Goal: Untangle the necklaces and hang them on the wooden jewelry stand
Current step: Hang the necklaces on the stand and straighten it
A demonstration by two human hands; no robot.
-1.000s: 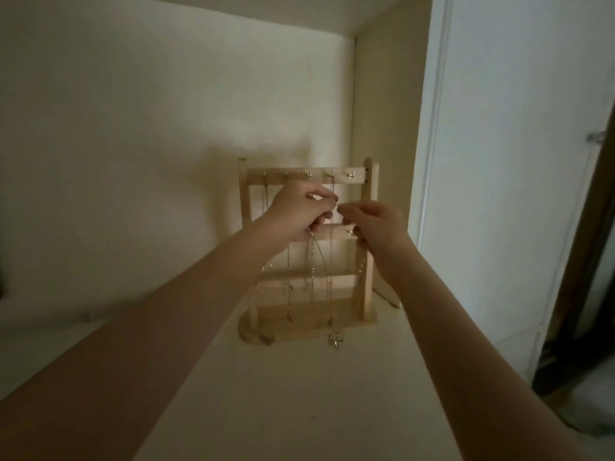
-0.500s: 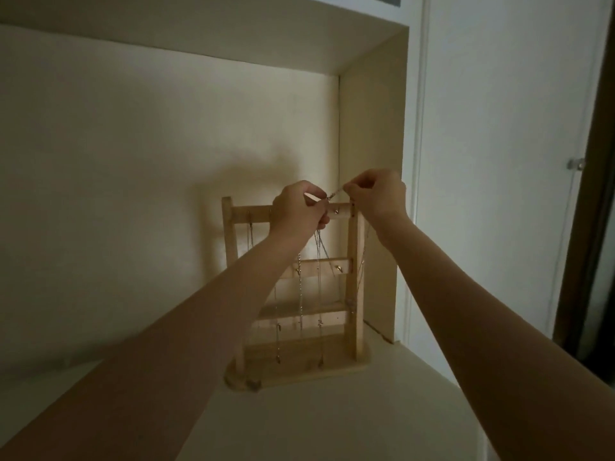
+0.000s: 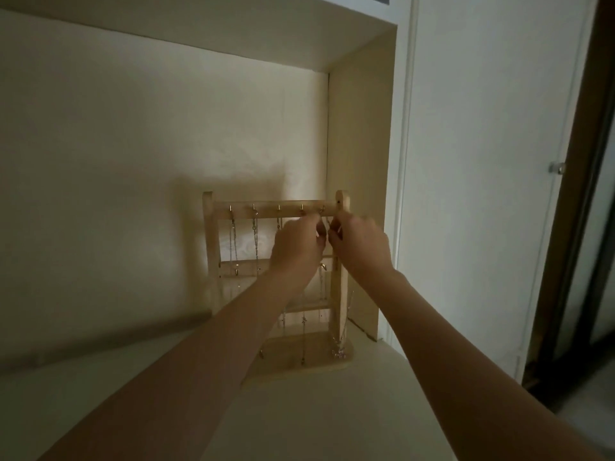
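Head view: both hands are working just under the top rail (image 3: 273,209) of the wooden stand (image 3: 342,261), at its right end. Left hand (image 3: 296,251) is curling its fingers and pinching something thin; right hand (image 3: 361,246) is doing the same, fingertips nearly touching the left's. Looks like the ends of a fine necklace (image 3: 322,287), but the pinch point is too small and dim to confirm. A chain is trailing down below the left hand, and another strand is hanging past the right post under the right hand, ending in a small pendant cluster (image 3: 338,352) on the stand's base (image 3: 299,367).

Change: half a second ago the hands were sitting up at rail height, at the rightmost hook; now they are sitting slightly below it, close together. A second ago they were lower, mid-frame of the stand. My read: the necklace is being looped over the last hook (image 3: 321,210), or the clasp is being closed under it.

Left of the left hand, three chains (image 3: 255,241) are already hanging from hooks. Judging by that, the task is getting near its end.
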